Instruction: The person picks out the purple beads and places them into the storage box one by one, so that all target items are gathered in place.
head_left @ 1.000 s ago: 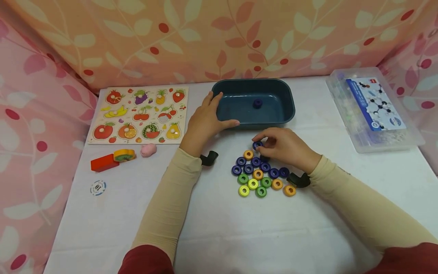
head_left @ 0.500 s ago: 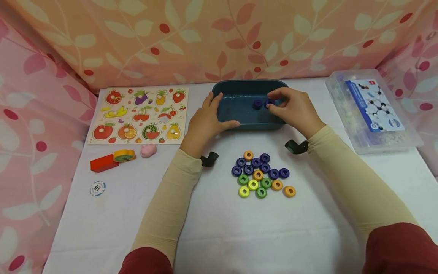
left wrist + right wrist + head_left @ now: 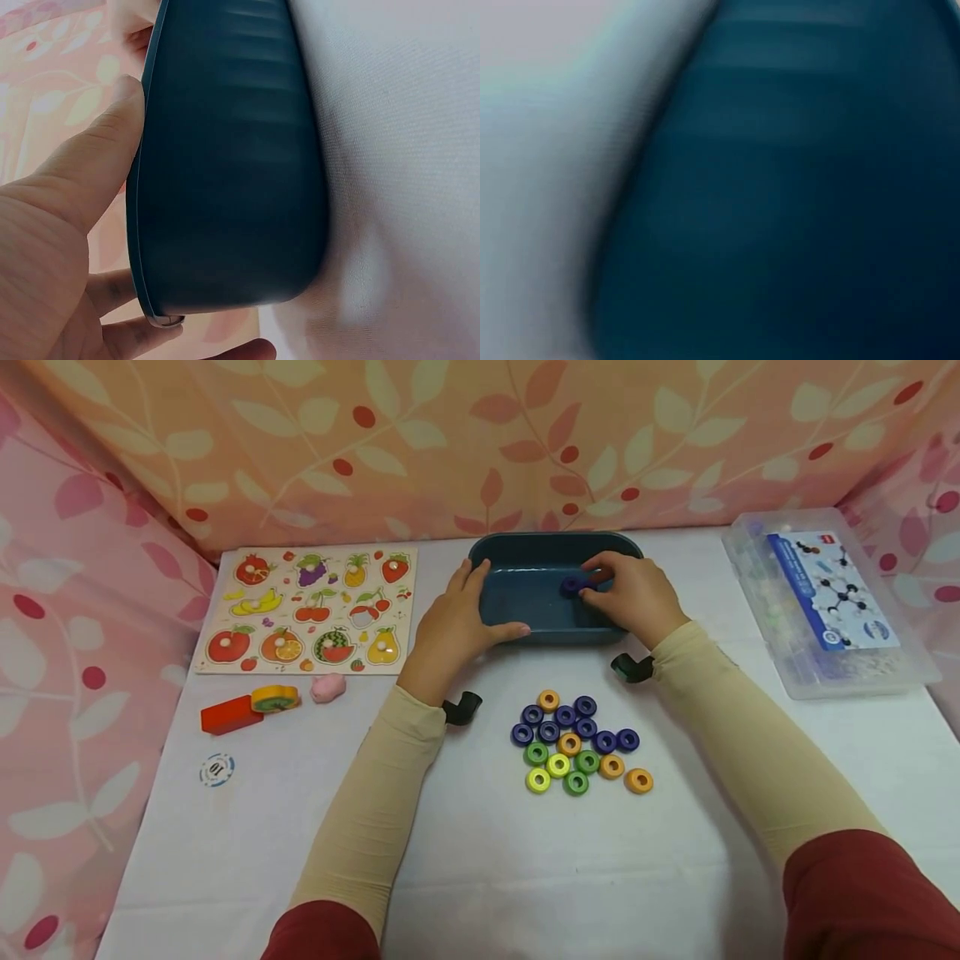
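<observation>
My left hand [image 3: 453,622] rests at the left end of the dark blue plastic basin [image 3: 517,635], fingers spread and fairly straight. In the left wrist view the thumb [image 3: 97,154] lies along the rim of the basin [image 3: 225,172], the other fingers reaching round its end. Inside the basin, toward the right, my right hand [image 3: 637,597] pinches a small purple ring [image 3: 575,586] between thumb and forefinger, low near the floor. Part of the basin's inside is hidden by this hand. Only the basin's outer wall [image 3: 727,210], blurred, and white cloth show in the right wrist view.
Purple rings [image 3: 548,732], orange rings [image 3: 639,780], green rings [image 3: 576,782] and yellow rings [image 3: 558,766] lie in front of the basin. Left are a fruit puzzle board [image 3: 300,610], red block [image 3: 232,716], pink figure [image 3: 327,687] and chip [image 3: 217,770]; right, a clear case [image 3: 832,602].
My right hand has carried a purple ring from the loose group into the basin, then shifted slightly left inside it. The left hand stays at the basin's left end.
</observation>
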A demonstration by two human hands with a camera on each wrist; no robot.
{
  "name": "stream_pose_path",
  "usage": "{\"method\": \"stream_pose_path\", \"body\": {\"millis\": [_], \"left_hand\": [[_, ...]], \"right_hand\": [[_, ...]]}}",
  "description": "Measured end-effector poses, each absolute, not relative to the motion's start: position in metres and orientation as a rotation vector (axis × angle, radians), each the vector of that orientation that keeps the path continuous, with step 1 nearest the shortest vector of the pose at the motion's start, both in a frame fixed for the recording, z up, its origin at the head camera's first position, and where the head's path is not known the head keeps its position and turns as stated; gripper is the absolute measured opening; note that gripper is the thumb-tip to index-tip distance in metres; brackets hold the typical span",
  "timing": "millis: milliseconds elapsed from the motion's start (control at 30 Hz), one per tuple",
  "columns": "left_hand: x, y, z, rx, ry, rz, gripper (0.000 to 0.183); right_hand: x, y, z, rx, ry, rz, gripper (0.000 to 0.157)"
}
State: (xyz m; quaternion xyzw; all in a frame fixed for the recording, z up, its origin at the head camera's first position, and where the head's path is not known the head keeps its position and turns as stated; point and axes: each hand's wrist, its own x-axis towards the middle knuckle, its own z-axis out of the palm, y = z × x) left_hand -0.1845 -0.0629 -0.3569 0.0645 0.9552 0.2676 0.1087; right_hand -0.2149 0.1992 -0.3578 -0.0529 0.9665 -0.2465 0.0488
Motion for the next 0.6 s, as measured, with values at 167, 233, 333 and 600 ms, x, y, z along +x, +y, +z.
{"method": "stream_pose_path", "body": {"millis": [167, 233, 333, 600], "left_hand": [[-0.185, -0.062, -0.356, 0.168, 2.801, 0.784, 0.118], [-0.185, -0.062, -0.357, 0.166, 2.799, 0.783, 0.119], [-0.185, -0.062, -0.357, 0.173, 2.796, 0.786, 0.119], [-0.185, -0.062, -0.356, 0.175, 2.794, 0.797, 0.120]], "right_hand": [[-0.214, 0.199, -0.361, -0.184, 2.979, -0.720, 0.044], [-0.213, 0.200, -0.361, -0.168, 2.977, -0.755, 0.046], [-0.211, 0.202, -0.358, -0.125, 2.954, -0.823, 0.049], [-0.185, 0.210, -0.334, -0.109, 2.938, -0.948, 0.050]]}}
